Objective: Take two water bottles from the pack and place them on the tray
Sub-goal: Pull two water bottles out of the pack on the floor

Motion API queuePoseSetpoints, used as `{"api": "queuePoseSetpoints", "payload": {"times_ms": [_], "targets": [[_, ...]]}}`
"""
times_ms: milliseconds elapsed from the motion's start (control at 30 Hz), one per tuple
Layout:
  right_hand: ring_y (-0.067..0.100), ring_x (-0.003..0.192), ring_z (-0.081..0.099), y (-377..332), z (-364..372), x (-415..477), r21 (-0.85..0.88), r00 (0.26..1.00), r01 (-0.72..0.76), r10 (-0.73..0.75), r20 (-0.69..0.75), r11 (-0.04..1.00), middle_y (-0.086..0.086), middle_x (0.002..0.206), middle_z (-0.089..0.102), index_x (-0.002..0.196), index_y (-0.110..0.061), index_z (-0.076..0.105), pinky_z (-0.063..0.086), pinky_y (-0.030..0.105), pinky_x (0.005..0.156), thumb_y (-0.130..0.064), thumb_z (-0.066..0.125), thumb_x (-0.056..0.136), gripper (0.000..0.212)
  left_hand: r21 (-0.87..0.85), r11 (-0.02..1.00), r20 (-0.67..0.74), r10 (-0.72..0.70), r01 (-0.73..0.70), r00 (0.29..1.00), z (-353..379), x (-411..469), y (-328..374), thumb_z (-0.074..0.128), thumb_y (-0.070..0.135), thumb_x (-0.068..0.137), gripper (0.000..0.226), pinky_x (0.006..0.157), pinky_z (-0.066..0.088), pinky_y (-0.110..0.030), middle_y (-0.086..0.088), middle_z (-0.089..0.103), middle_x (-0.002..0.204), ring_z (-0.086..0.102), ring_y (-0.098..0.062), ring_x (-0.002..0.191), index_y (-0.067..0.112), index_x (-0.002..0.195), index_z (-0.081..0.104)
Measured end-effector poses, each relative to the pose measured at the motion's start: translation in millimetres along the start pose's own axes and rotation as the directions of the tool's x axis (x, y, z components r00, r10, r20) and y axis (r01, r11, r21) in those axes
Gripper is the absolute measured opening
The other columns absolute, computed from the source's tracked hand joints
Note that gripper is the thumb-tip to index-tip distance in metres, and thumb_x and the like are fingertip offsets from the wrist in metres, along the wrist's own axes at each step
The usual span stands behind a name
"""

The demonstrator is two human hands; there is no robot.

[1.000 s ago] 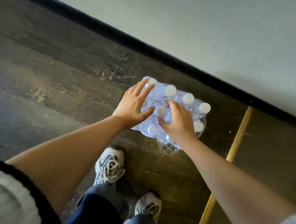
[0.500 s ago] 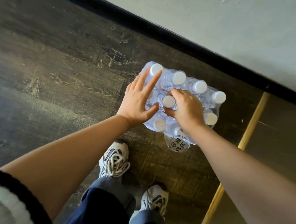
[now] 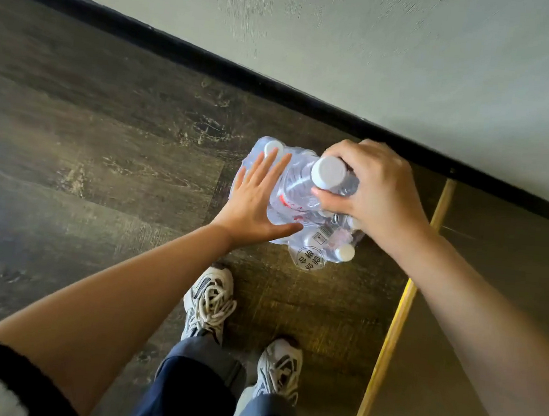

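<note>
Since the earlier frame our right hand (image 3: 380, 193) has pulled one clear plastic water bottle with a white cap (image 3: 315, 186) up out of the shrink-wrapped pack of bottles (image 3: 310, 244) on the dark wood-grain floor (image 3: 103, 158), its fingers curled shut around the neck just under the cap. Our left hand (image 3: 255, 202) lies flat and wide open, fingers spread, pressing on the pack's left side, holding nothing. We count one bottle lifted and two hands, both forearms reaching forward and down above two pale laced sneakers (image 3: 210, 302); the bottles left inside we cannot count.
</note>
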State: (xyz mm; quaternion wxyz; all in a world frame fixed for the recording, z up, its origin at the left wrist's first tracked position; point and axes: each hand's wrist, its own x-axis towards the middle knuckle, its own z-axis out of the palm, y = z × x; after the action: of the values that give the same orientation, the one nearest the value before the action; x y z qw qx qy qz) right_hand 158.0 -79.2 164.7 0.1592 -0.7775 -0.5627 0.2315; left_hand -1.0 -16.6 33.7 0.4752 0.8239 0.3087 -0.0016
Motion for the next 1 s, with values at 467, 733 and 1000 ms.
{"api": "queuePoseSetpoints", "payload": {"times_ms": [467,733,1000], "targets": [[0.01,0.082,0.06,25.8,17.3,-5.0,0.438,0.969,-0.222,0.249,-0.003,0.871,-0.003,0.093,0.063,0.103,-0.014,0.058,0.039,0.004,0.062,-0.046,0.049,0.085,0.038,-0.33,0.939,-0.2,-0.17,0.097,0.965,-27.9,-17.7,35.0,0.085,0.036,0.056,0.077,0.068,0.037,0.009,0.035,0.052,0.089,0.052,0.028,0.081,0.03,0.121,0.045],[0.035,0.105,0.056,67.5,127.7,-12.5,-0.076,0.882,-0.442,0.448,0.147,0.894,0.02,0.115,0.056,0.115,-0.008,0.045,0.05,0.042,0.084,-0.014,0.058,0.084,0.034,-0.265,0.962,-0.12,-0.108,0.073,0.987,-16.8,-18.2,21.4,0.084,0.035,0.06,0.072,0.074,0.041,0.005,0.025,0.055,0.099,0.055,0.011,0.09,0.024,0.12,0.046],[0.025,0.093,0.056,67.8,97.1,-13.0,-0.032,0.886,-0.462,0.463,0.038,0.886,0.015,0.107,0.06,0.098,-0.006,0.056,0.045,0.033,0.076,-0.011,0.066,0.078,0.023,-0.26,0.956,-0.097,-0.163,0.134,0.982,-17.1,-9.4,35.6,0.083,0.038,0.058,0.067,0.067,0.038,0.009,0.032,0.053,0.09,0.05,0.03,0.083,0.034,0.111,0.043]]}}
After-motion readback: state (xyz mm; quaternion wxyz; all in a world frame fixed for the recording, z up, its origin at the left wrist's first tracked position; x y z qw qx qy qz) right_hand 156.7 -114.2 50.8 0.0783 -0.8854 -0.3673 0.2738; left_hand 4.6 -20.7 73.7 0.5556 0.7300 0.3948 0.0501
